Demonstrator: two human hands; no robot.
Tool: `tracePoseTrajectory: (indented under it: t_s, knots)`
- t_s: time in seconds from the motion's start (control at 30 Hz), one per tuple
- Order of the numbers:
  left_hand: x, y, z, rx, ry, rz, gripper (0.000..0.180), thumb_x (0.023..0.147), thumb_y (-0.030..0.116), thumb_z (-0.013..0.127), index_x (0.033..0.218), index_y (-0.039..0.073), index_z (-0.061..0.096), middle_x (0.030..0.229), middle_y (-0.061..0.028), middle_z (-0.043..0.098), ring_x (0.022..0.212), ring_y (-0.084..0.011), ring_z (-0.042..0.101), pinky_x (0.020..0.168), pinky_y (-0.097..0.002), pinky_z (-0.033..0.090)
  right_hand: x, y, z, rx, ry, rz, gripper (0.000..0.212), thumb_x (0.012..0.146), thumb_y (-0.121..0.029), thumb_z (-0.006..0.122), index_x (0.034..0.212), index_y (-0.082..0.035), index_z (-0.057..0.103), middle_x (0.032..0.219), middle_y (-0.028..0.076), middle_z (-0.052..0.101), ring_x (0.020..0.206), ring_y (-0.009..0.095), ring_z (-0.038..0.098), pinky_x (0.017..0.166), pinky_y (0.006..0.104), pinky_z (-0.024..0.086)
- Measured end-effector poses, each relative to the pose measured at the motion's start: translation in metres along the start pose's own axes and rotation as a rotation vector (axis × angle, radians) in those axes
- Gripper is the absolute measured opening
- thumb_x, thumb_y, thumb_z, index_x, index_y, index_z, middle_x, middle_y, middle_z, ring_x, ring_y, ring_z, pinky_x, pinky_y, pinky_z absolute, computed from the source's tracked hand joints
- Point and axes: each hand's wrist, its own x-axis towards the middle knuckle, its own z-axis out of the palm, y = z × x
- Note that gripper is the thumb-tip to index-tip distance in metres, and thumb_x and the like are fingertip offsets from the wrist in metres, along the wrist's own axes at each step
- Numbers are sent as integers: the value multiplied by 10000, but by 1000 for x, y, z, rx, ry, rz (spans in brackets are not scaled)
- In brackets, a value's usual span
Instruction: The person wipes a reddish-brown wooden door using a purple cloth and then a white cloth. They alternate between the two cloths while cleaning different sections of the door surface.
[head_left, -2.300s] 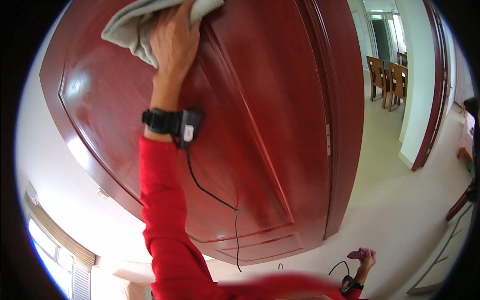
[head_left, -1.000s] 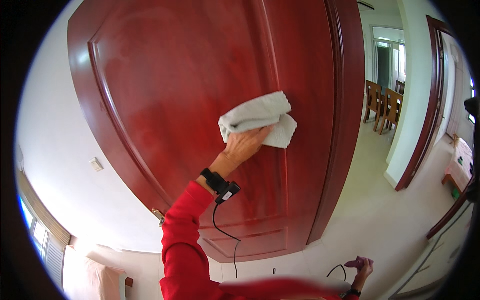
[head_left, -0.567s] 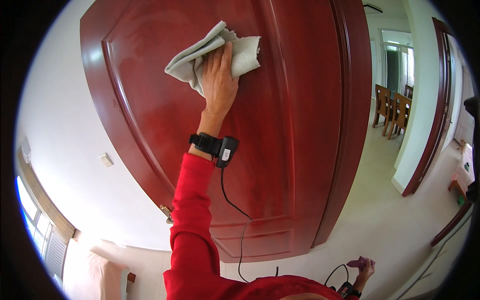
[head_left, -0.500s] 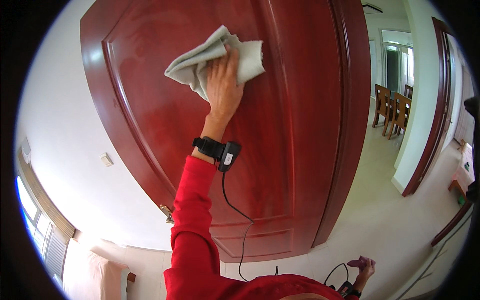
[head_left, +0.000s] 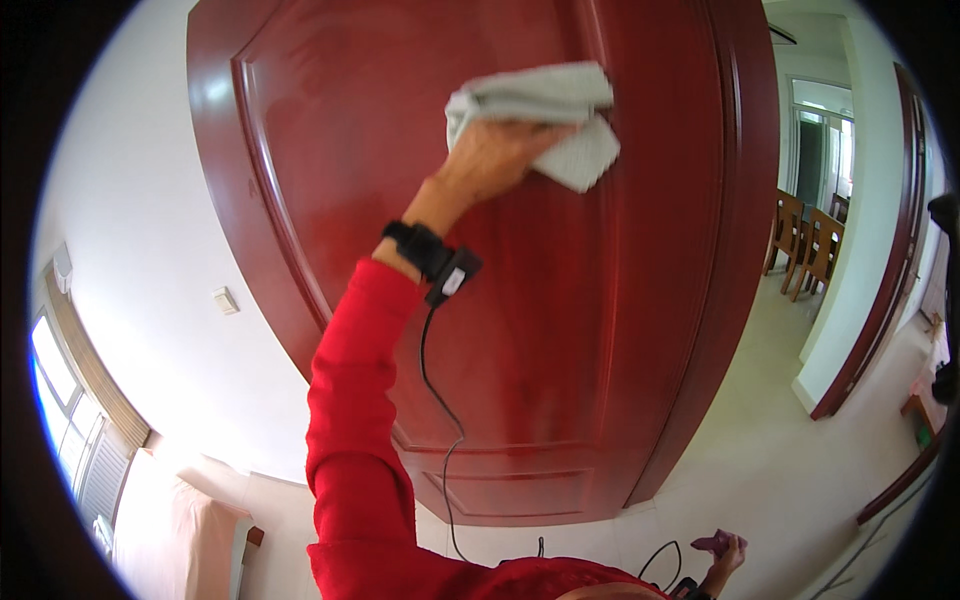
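My left hand [head_left: 495,158] presses a folded pale grey cloth [head_left: 590,150] flat against the upper part of a glossy dark red door [head_left: 480,330]. The fingers point right and are slightly smeared by motion; cloth sticks out above and below them. A black strap with a small box [head_left: 455,278] sits on that wrist, and a thin black cable hangs from it in front of the door. Low at the right, away from the door, my right hand [head_left: 733,556] is closed around a small crumpled purple cloth [head_left: 712,543].
A door handle partly hides behind my left sleeve [head_left: 350,400]. To the left are a white wall with a light switch [head_left: 225,300], a window [head_left: 62,390] and a pink-covered piece of furniture [head_left: 175,530]. Past the door's right edge stand wooden chairs [head_left: 822,248] beyond a pale tiled floor.
My left hand has slid the grey cloth rightward across the door, and the hand has turned from pointing up to pointing right. My right hand still holds the purple cloth low down.
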Motion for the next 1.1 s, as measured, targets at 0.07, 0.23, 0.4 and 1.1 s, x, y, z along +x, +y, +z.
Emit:
tracePoseTrajectory:
  t_s: [0.07,0.23,0.4,1.1]
  knots:
    - [25,-27,-9,91,124,20,671,711,17,638,1326,251,507,1168,-63,596,1089,-297,553,907,-443,452,-1,6,12,0,81,27,166,860,-183,613,922,-50,535,788,132,648,675,216,630,574,330,546]
    - [68,-70,-36,180,314,-12,534,738,25,555,1266,100,539,1251,-131,546,1196,-329,471,1016,-481,328,-7,33,22,82,93,17,142,874,-150,582,932,-38,519,784,140,649,671,233,631,606,354,550]
    - [72,-104,-55,217,402,-134,536,749,35,544,1278,119,529,1316,-114,509,1269,-309,409,1084,-472,270,-9,64,-10,-171,-124,-219,327,908,-353,520,852,-33,552,756,142,659,521,195,515,539,310,474]
    - [-125,-278,-124,278,574,-972,643,879,542,466,1321,75,489,1260,-193,546,1191,-375,480,1003,-449,338,-1,78,95,-35,-119,36,368,947,-304,491,907,60,525,785,187,674,647,230,612,692,330,492]
